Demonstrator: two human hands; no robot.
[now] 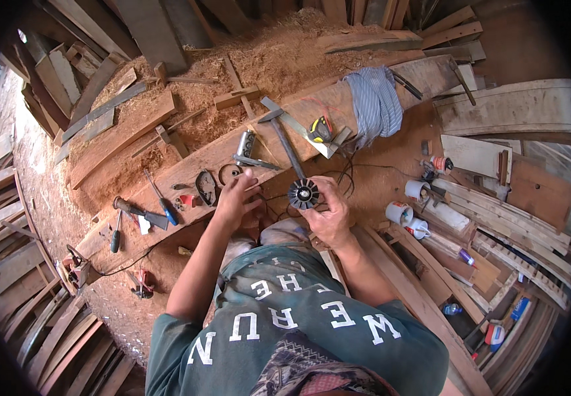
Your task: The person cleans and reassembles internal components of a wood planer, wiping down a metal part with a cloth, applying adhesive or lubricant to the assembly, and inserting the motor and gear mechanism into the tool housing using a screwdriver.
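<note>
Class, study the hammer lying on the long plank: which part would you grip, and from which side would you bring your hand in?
Grip the hammer by its long dark handle, near the end by the right hand. It lies flat with the head pointing away, beside the tape measure and metal square, so the near handle end is likely the least crowded. Come in from above on the person's side.

Fan wheel (303, 194): small, round, dark, with radial blades about a pale hub. Held face-up, roughly level, in the right hand's fingertips, just off the near edge of the long plank bench (391, 82), below the hammer's handle.
</note>
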